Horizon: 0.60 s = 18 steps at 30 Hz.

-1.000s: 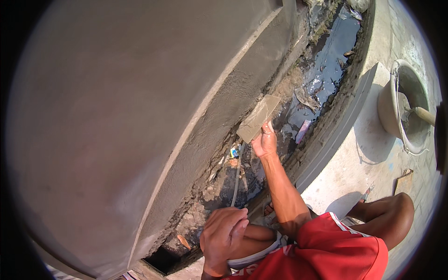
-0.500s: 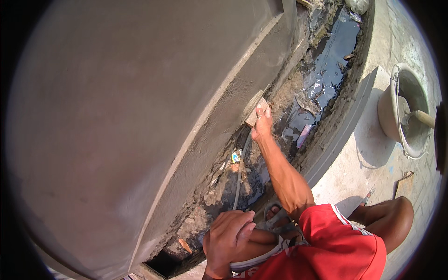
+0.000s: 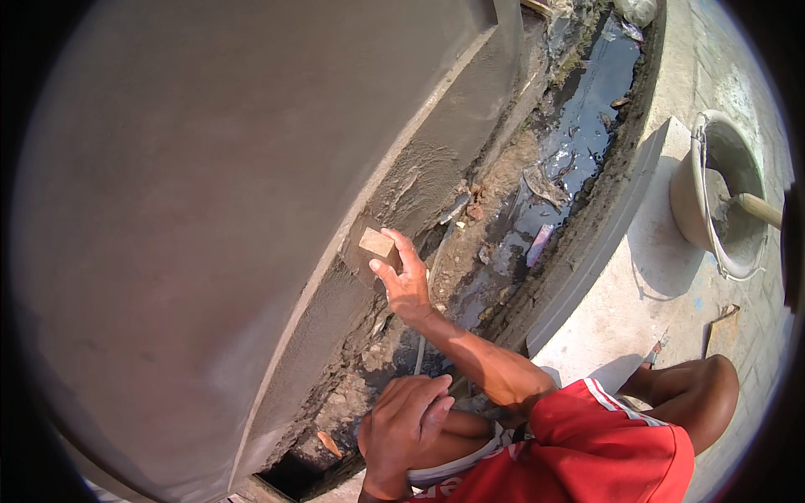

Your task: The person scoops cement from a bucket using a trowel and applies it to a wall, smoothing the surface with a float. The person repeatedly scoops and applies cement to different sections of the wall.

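My right hand (image 3: 392,272) grips the wooden block handle (image 3: 376,242) of a plastering float (image 3: 354,254), whose plate lies flat on the band of grey wet mortar (image 3: 310,331) below the pale ledge line. Rippled fresh mortar (image 3: 415,191) shows just beyond the float. My left hand (image 3: 402,423) is curled over my left knee (image 3: 459,427), fingers together, beside the ditch.
A smooth grey rendered wall (image 3: 210,184) fills the left. Along its foot runs a ditch (image 3: 579,113) with dark water, rubble, litter and a thin pipe (image 3: 419,356). On the pale concrete edge (image 3: 587,325) at right stand a bucket (image 3: 690,214) with a wooden-handled tool (image 3: 759,208) and a small board (image 3: 721,334).
The float, earlier lifted and tilted over the ditch, is now pressed on the mortar band, lower and further left, leaving ripples behind it. My left hand has barely moved.
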Motion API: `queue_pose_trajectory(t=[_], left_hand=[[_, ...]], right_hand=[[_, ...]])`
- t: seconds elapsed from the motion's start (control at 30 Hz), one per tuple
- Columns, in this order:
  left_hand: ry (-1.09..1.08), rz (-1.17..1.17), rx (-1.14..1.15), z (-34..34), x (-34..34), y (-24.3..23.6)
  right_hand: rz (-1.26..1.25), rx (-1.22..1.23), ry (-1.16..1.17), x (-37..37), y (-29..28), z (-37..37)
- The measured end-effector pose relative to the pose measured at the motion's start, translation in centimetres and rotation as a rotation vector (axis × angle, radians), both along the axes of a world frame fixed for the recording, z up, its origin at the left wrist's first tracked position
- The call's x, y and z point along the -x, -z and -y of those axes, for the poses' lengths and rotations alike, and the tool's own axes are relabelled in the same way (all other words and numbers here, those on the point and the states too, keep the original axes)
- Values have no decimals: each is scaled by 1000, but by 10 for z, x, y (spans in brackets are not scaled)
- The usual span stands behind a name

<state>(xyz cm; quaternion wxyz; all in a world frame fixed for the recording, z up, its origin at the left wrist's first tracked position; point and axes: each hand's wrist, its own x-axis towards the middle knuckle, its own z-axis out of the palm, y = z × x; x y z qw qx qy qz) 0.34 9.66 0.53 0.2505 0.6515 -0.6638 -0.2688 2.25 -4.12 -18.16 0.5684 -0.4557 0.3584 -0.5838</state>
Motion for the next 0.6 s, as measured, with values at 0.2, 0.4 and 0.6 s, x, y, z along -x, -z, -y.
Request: queue_pose_trajectory(t=[0.2, 0.4, 0.6], left_hand=[[-52, 54, 20, -14, -5, -3], [-31, 38, 31, -14, 1, -5], [-8, 52, 21, -15, -4, -4]], right_hand=[[646, -381, -47, 20, 20, -31], [887, -650, 342, 67, 133, 70], [714, -561, 217, 65, 136, 127]])
